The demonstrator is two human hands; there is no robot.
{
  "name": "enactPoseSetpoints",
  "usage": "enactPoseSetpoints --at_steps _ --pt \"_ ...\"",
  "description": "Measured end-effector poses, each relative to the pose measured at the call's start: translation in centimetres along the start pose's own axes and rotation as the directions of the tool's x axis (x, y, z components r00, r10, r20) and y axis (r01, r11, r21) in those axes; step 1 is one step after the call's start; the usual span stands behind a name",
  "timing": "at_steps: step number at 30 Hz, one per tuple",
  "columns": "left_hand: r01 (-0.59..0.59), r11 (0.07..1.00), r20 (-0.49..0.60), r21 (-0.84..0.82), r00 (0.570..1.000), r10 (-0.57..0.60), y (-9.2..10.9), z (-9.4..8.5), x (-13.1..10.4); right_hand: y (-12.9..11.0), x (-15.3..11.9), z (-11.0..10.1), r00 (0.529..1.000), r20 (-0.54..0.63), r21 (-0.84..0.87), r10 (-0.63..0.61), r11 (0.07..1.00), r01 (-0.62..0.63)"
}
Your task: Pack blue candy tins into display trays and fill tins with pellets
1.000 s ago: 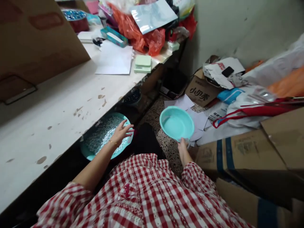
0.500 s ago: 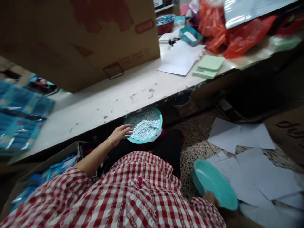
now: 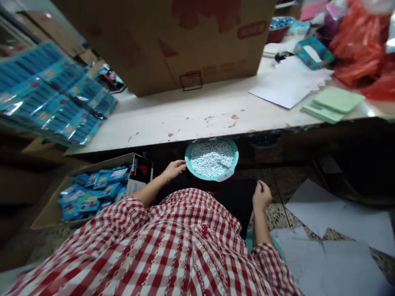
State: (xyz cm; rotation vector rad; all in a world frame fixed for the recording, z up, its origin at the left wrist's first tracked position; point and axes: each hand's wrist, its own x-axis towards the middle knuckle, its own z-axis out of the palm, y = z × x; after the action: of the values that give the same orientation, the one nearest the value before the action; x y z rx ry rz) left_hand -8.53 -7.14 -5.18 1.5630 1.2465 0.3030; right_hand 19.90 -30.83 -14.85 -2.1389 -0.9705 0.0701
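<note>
A turquoise basin point(image 3: 220, 177) full of small white pellets sits low at the table's front edge, by my knees. The thin grey handle point(image 3: 223, 165) of some utensil sticks out of the pellets. My left hand point(image 3: 175, 169), with a thin bracelet at the wrist, has its fingers drawn together at the basin's left rim. At the right knee of the black trousers point(image 3: 239, 197), my right hand point(image 3: 262, 196) is closed with curled fingers; what they pinch, if anything, is too small to make out. Below my right forearm, a second turquoise bowl point(image 3: 249, 240) is mostly hidden.
An open carton point(image 3: 46, 211) of blue packets stands at left. On the white table point(image 3: 148, 123) are a large cardboard box point(image 3: 212, 53), wrapped blue packs point(image 3: 61, 98), paper sheets point(image 3: 286, 86), green pads point(image 3: 338, 100) and red plastic bags point(image 3: 364, 45). Paper point(image 3: 348, 267) covers floor at right.
My right hand has let go of the second turquoise bowl and come up to my right knee. My left hand's fingers have drawn together at the basin rim. The view has turned left.
</note>
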Motion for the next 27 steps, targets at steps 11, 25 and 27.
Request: enactPoseSetpoints --at_steps 11,25,27 --pt "0.232 0.894 -0.796 0.382 0.574 0.192 -6.8 -11.0 -6.2 -9.3 8.4 10.8 0.765 0.629 -0.469 -0.139 0.716 0.517" --pt "0.427 0.877 -0.562 0.221 0.791 -0.243 -16.7 -21.6 -5.1 -11.5 13.3 10.6 0.591 0.798 -0.395 0.119 0.843 0.364" --pt "0.470 0.833 -0.629 0.292 0.750 -0.203 -18.2 -23.9 -4.6 -12.3 14.6 10.3 0.542 0.831 -0.372 0.124 0.848 0.376"
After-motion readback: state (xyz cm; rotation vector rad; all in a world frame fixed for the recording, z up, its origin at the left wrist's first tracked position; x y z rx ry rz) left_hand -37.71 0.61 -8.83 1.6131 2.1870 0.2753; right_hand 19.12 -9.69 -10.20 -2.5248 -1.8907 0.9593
